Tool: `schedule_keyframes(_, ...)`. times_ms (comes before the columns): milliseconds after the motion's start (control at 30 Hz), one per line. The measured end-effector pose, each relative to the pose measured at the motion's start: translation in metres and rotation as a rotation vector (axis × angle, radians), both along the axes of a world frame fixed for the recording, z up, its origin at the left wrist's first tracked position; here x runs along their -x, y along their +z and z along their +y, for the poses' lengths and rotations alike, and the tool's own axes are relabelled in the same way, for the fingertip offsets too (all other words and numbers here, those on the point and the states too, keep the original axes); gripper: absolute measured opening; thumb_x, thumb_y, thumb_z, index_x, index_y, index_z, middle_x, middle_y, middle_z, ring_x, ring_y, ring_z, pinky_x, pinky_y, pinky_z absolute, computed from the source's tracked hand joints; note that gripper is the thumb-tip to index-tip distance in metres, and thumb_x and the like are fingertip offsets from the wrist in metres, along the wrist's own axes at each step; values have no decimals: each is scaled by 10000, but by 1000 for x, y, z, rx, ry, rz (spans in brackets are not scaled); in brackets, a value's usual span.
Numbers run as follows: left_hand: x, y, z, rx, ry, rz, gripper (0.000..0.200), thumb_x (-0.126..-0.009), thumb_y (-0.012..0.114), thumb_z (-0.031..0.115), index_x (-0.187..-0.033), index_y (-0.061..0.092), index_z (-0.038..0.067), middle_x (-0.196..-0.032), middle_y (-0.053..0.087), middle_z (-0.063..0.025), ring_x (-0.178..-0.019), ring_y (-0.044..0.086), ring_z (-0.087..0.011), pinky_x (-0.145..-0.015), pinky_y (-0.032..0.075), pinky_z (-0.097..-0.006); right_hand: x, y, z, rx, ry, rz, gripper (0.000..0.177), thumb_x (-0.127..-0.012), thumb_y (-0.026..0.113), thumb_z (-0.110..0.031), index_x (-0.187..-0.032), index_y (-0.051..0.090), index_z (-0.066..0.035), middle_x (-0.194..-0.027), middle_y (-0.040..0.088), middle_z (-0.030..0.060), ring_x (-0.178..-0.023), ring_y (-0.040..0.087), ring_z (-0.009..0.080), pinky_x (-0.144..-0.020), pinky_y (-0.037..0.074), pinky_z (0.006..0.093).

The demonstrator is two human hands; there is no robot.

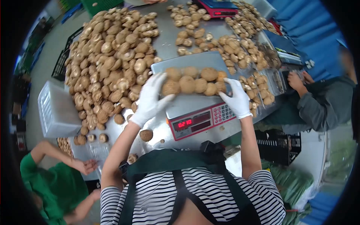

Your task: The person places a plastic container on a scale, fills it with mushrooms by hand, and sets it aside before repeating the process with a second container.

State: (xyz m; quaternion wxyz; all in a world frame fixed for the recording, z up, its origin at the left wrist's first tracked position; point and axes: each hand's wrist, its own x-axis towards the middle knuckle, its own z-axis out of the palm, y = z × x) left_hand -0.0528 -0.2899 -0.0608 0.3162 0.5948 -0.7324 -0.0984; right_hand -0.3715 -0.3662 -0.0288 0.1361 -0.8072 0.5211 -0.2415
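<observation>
My gloved left hand (150, 99) grips the left end of a pack of shiitake mushrooms (194, 81), its thumb along the near side. At the opposite end my gloved right hand (237, 98) holds the same pack between thumb and fingers. The mushrooms are set in rows, slightly blurred, over the metal plate of a scale (183, 60). Whatever tray holds them is hardly visible. Red digits on the scale display (185, 123) appear to read 0.210, with a keypad to their right.
A large heap of loose mushrooms (108, 56) covers the table's left side, beside a translucent bin (58, 108). Packed mushrooms (258, 88) line the right side. A second scale (217, 9) stands at the back. People work at left (56, 183) and right (322, 97).
</observation>
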Motion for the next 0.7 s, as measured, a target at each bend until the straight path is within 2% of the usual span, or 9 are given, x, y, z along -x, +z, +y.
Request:
schedule_keyframes(33, 7, -1, -1, 20, 3, 1, 660, -849, 666, 330, -1395, 429, 44, -1449, 407, -223, -1372, 355, -372, -1141, 278, -449, -2, 0, -1, 9, -16, 72, 541, -764, 757, -286, -1239, 556, -123, -1140, 598, 83, -691, 624, 244, -647, 521, 352)
schedule_keyframes(133, 13, -13, -3, 72, 30, -18, 689, -847, 673, 364, -1405, 415, 55, -1464, 377, -234, -1381, 322, -408, -1147, 256, -467, -1, -12, -3, 123, 16, 52, 540, -764, 766, -269, -1232, 549, -109, -1103, 601, 80, -821, 643, 258, -682, 525, 357)
schedule_keyframes(333, 22, -16, -4, 95, 150, -65, 685, -842, 680, 376, -1403, 427, 76, -1470, 361, -246, -1384, 301, -436, -1141, 250, -487, -7, -10, -1, -16, -84, 5, 523, -728, 801, -265, -1161, 570, -86, -1023, 594, 86, -830, 614, 264, -719, 517, 358)
schedule_keyframes(500, 35, -23, -5, 153, 273, -37, 659, -844, 683, 370, -1378, 446, 67, -1444, 388, -250, -1369, 326, -428, -1124, 261, -489, -3, -18, -5, -55, -40, -168, 470, -723, 813, -209, -1103, 581, -59, -989, 604, 91, -759, 565, 210, -680, 484, 319)
schedule_keyframes(600, 41, -26, -8, 113, 344, 34, 666, -833, 692, 387, -1361, 454, 58, -1427, 405, -255, -1356, 344, -426, -1120, 264, -488, -6, -11, -2, -174, -88, -195, 461, -729, 808, -195, -1103, 580, -52, -960, 615, 88, -723, 545, 192, -683, 481, 309)
schedule_keyframes(633, 43, -29, -11, 91, 373, 70, 700, -804, 710, 435, -1342, 456, 65, -1416, 404, -250, -1346, 344, -427, -1117, 265, -501, -5, -14, -2, -164, -67, -228, 450, -737, 800, -176, -1108, 579, -50, -922, 610, 66, -702, 517, 153, -673, 470, 288)
schedule_keyframes(700, 46, -30, -12, 53, 388, 140, 714, -786, 722, 444, -1331, 462, 63, -1411, 409, -255, -1340, 354, -426, -1117, 266, -496, -2, -21, -5, -161, -54, -297, 436, -743, 795, -165, -1109, 584, -57, -915, 598, 36, -698, 497, 126, -666, 462, 273)
